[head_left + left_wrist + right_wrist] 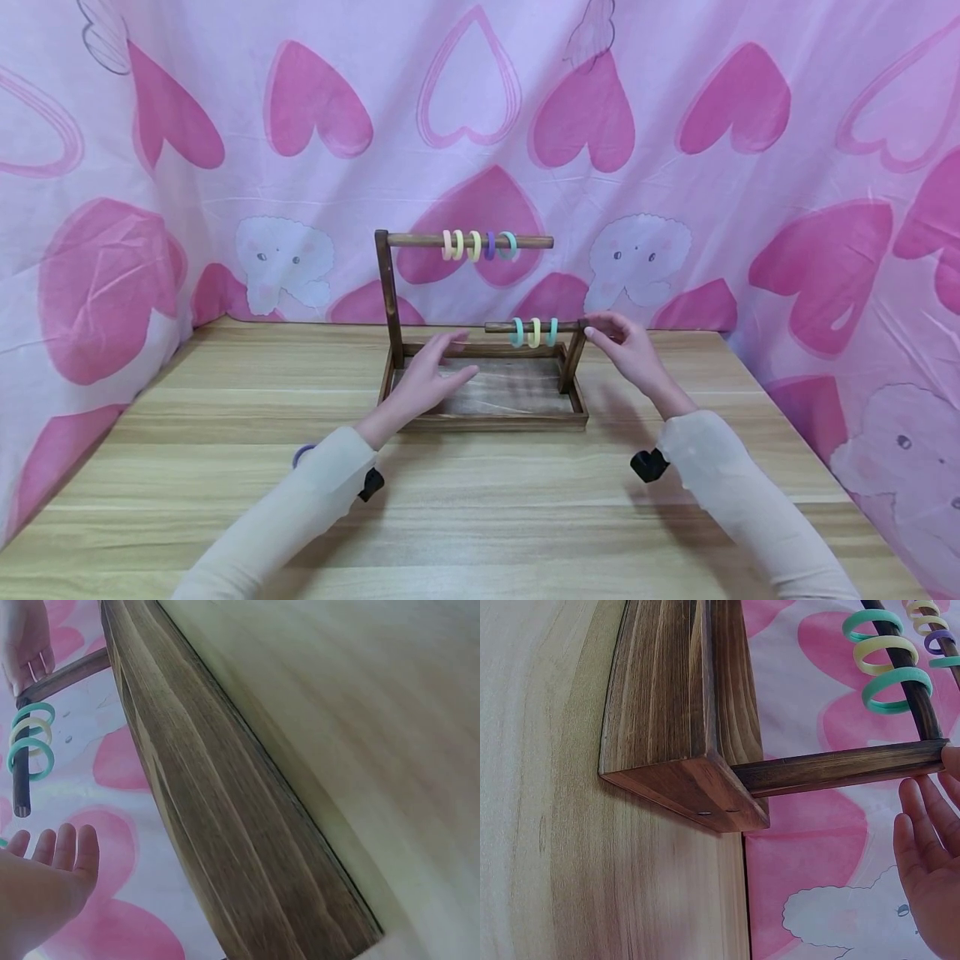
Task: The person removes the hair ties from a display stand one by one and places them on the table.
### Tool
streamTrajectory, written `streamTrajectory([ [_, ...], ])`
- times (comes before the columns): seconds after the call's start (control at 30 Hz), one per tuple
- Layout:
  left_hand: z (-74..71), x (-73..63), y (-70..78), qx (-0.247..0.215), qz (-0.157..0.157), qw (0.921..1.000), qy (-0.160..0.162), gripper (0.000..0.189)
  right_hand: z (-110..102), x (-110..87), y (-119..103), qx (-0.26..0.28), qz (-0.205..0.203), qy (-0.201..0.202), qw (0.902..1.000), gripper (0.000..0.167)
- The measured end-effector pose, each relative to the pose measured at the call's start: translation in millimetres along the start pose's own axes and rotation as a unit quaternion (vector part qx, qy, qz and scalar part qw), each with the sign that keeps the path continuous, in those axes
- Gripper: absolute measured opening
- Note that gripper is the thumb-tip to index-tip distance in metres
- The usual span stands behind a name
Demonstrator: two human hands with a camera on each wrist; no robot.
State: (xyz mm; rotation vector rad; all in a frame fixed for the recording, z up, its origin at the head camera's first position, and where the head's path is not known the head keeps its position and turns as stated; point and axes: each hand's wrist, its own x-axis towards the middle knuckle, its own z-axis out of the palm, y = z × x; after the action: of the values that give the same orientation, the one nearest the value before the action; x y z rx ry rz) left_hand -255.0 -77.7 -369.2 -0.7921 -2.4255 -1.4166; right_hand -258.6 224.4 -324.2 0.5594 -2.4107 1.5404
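Note:
A dark wooden rack (487, 423) with a tray base has a tall post at left and a short post at right, each bearing a bar. Several hair ties, pink, yellow, purple and teal (508, 246), hang on the upper bar (416, 239). Two teal hair ties and a yellow hair tie (534, 333) hang on the lower bar (497, 327). My right hand (628, 350) pinches the short post's top end between thumb and fingers. Over the tray's left part, my left hand (427, 377) is spread and holds nothing, its fingers near the lower bar's free end.
A purple hair tie (303, 454) lies on the wooden table (480, 517), partly hidden by the left forearm. Behind the table hangs a pink curtain (480, 158) with hearts. Black wrist mounts (649, 465) sit under both sleeves.

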Motion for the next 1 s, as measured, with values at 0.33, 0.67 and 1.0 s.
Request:
streamTrajectory([
  [0.33, 9.3, 14.1, 1.9, -0.045, -0.021, 0.9987, -0.006, 0.055, -1, 0.3, 2, -0.01, 0.005, -0.004, 0.9999, 0.031],
  [0.67, 16.5, 22.6, 4.2, -0.047, -0.022, 0.9987, 0.002, 0.059, -3, 7.9, 31, -0.003, -0.004, -0.002, 1.0, 0.032],
  [1.0, 21.5, 29.9, 6.4, -0.013, -0.036, 0.9992, 0.007, 0.061, -3, 7.2, 31, -0.001, -0.004, 0.001, 1.0, 0.033],
])
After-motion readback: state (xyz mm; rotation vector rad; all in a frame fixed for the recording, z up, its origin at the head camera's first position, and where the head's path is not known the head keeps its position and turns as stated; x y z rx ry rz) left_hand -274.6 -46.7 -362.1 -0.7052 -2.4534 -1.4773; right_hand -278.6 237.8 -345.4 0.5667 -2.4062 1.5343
